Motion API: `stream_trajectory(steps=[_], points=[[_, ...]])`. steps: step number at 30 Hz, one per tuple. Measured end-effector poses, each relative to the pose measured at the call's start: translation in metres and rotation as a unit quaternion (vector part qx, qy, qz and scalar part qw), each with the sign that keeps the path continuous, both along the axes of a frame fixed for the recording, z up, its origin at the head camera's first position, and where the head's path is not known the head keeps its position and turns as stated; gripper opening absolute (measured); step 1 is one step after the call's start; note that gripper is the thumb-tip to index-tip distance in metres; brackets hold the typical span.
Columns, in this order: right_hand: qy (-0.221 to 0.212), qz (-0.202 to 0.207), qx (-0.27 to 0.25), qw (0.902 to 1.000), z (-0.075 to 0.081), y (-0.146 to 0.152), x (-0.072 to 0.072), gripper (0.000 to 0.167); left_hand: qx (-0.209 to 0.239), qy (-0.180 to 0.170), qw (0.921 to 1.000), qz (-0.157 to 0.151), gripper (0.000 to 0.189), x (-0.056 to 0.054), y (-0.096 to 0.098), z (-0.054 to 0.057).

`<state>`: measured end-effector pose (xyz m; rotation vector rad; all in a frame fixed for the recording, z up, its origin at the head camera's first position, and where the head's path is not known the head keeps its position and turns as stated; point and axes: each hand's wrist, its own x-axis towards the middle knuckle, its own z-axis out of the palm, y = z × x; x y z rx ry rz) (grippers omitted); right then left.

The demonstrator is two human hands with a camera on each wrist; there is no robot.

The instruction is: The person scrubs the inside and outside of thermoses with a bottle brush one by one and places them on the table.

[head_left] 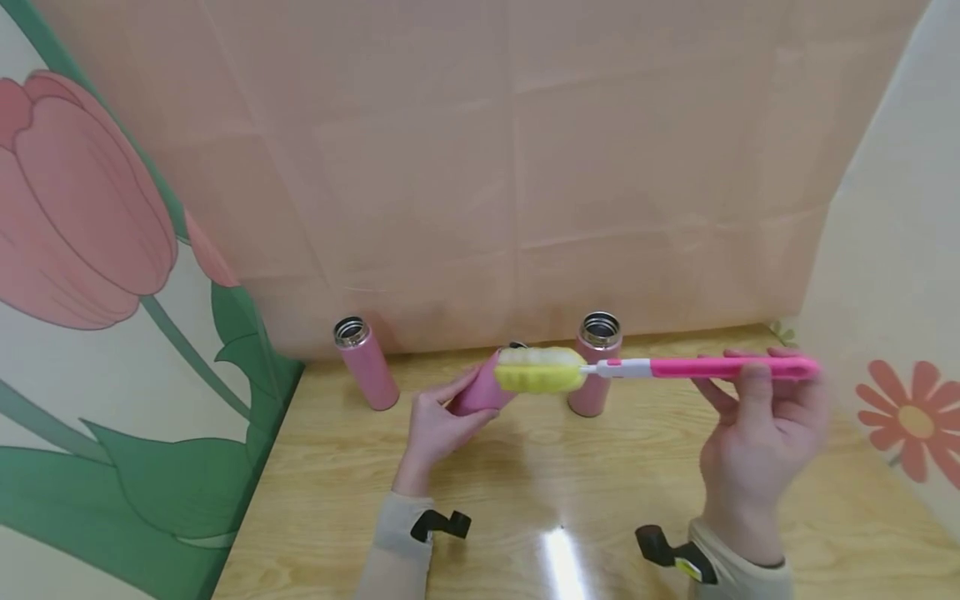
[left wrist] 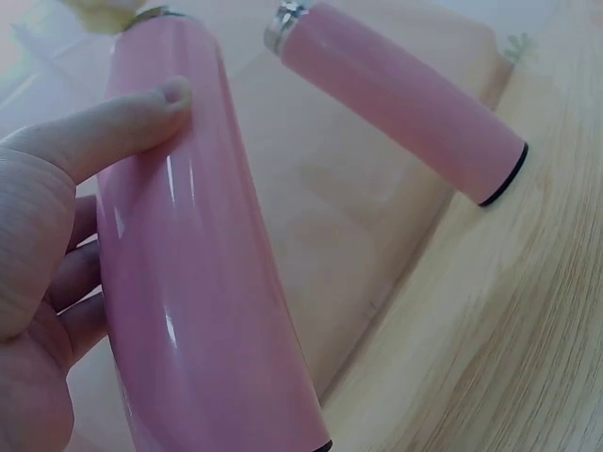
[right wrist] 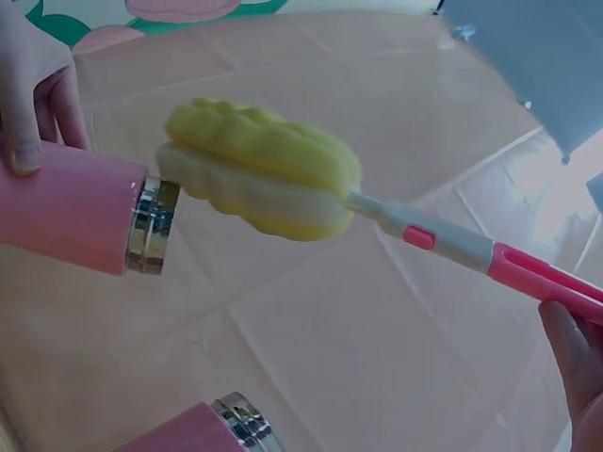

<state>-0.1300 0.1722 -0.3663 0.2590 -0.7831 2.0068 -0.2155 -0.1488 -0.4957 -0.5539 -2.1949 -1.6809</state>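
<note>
My left hand [head_left: 442,421] grips a pink bottle [left wrist: 188,235] around its body, thumb across the front, and holds it tilted with the mouth toward the right. In the right wrist view the bottle's silver rim [right wrist: 154,226] shows without a lid. My right hand [head_left: 765,425] holds a bottle brush by its pink handle [head_left: 720,367]. The brush's yellow and white sponge head [right wrist: 264,169] points left, its tip right by the bottle's mouth. The inside of the held bottle is hidden.
A second pink bottle [head_left: 367,367] stands lidless at the back left of the wooden table [head_left: 330,500]. A third pink bottle [head_left: 589,396] stands behind the brush, partly covered by it. A pinkish sheet [head_left: 420,167] hangs behind the table; a tulip-painted wall [head_left: 97,200] borders the left.
</note>
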Motion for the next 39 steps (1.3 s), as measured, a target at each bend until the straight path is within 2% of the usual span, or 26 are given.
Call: stream_trajectory(steps=[4, 8, 10, 15, 18, 21, 28, 34, 39], points=[[-0.007, -0.001, -0.019, 0.9998, -0.004, 0.003, -0.006, 0.026, 0.017, -0.011, 0.9998, 0.002, 0.065, 0.000, 0.003, -0.001], [-0.038, 0.020, -0.039, 0.9984, -0.010, 0.008, -0.013, 0.027, 0.080, -0.063, 0.9948, 0.003, 0.062, 0.001, 0.008, 0.003], [-0.063, 0.050, -0.060, 0.9950, -0.014, 0.011, -0.018, 0.028, 0.129, -0.100, 0.9867, 0.000, 0.061, 0.002, 0.011, 0.005], [-0.128, 0.142, -0.144, 0.9710, -0.025, 0.020, -0.031, 0.025, 0.226, -0.173, 0.9585, -0.001, 0.060, 0.003, 0.018, 0.011], [-0.163, 0.174, -0.163, 0.9573, -0.032, 0.024, -0.038, 0.021, 0.259, -0.194, 0.9463, -0.006, 0.058, 0.004, 0.022, 0.012], [-0.191, 0.199, -0.151, 0.9492, -0.037, 0.027, -0.045, 0.022, 0.282, -0.201, 0.9380, -0.015, 0.057, 0.004, 0.025, 0.012], [-0.223, 0.225, -0.126, 0.9401, -0.048, 0.026, -0.057, 0.028, 0.294, -0.192, 0.9357, -0.037, 0.056, 0.005, 0.031, 0.012], [-0.235, 0.217, -0.118, 0.9401, -0.051, 0.027, -0.060, 0.033, 0.289, -0.190, 0.9364, -0.059, 0.055, 0.006, 0.032, 0.014], [-0.234, 0.213, -0.122, 0.9407, -0.053, 0.029, -0.060, 0.030, 0.291, -0.181, 0.9368, -0.071, 0.053, 0.006, 0.033, 0.014]])
